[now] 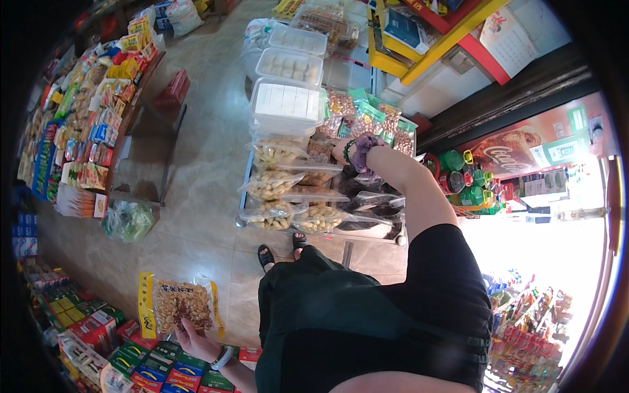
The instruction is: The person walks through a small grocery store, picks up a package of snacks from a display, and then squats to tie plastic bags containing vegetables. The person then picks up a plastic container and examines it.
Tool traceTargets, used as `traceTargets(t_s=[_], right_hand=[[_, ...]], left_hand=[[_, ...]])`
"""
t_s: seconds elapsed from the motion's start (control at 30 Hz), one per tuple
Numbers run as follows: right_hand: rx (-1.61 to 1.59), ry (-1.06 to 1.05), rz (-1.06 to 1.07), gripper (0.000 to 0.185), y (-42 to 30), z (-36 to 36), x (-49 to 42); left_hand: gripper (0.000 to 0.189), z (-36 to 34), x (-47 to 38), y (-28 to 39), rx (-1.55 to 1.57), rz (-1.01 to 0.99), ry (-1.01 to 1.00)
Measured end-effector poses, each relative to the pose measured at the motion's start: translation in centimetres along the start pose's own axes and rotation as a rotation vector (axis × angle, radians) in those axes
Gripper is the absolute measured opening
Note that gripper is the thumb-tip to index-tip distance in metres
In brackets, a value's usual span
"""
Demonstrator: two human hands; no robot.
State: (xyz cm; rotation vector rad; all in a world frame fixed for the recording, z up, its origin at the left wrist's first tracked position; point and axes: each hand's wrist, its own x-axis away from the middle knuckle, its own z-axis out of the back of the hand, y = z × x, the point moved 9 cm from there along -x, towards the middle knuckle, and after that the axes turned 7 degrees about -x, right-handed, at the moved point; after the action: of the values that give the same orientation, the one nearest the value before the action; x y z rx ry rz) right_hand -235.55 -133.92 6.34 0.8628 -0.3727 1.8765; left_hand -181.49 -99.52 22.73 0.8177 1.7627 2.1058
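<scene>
At lower left my left hand [195,342] grips the lower edge of a clear, yellow-edged plastic bag of nuts [183,307], held above the floor. My right hand [342,151] reaches to the display table at the centre; its fingers are on or beside a small bag of reddish nuts [320,151], and how they close is hard to see. Near that hand lie green-topped bags of speckled nuts [366,120]. Closer to me, zip bags of pale nuts [271,185] and bags of dark dried goods [376,204] lie in rows.
Stacked lidded plastic tubs [287,100] stand beyond the nut bags. A snack-laden shelf [128,123] is at left, with a green plastic bag [128,221] by its foot. Boxed goods [184,371] fill the lower left. Drink bottles [469,195] stand at right, below a yellow-edged wall shelf [410,73].
</scene>
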Motion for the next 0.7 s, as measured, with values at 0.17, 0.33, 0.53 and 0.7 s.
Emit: traceTargets(t_s=[0.17,0.33,0.53,0.7], right_hand=[[1.135,-0.018,-1.357,0.025,7.3,3.5,5.0],[2.519,-0.11,-2.307,0.033,-0.4,6.9,10.0],[2.338,0.098,-2.452,0.032,-2.0,6.5,8.6],[2.27,-0.042,-2.502,0.031,-1.7,5.3,7.6]], left_hand=[[0.033,0.6,0.4,-1.2,-0.016,0.008,0.04],[0.035,-0.1,0.8,-2.3,-0.052,0.053,0.034],[0.032,-0.8,1.0,-2.1,-0.108,0.037,0.016],[0.028,-0.8,0.9,-2.6,-0.117,0.039,0.016]])
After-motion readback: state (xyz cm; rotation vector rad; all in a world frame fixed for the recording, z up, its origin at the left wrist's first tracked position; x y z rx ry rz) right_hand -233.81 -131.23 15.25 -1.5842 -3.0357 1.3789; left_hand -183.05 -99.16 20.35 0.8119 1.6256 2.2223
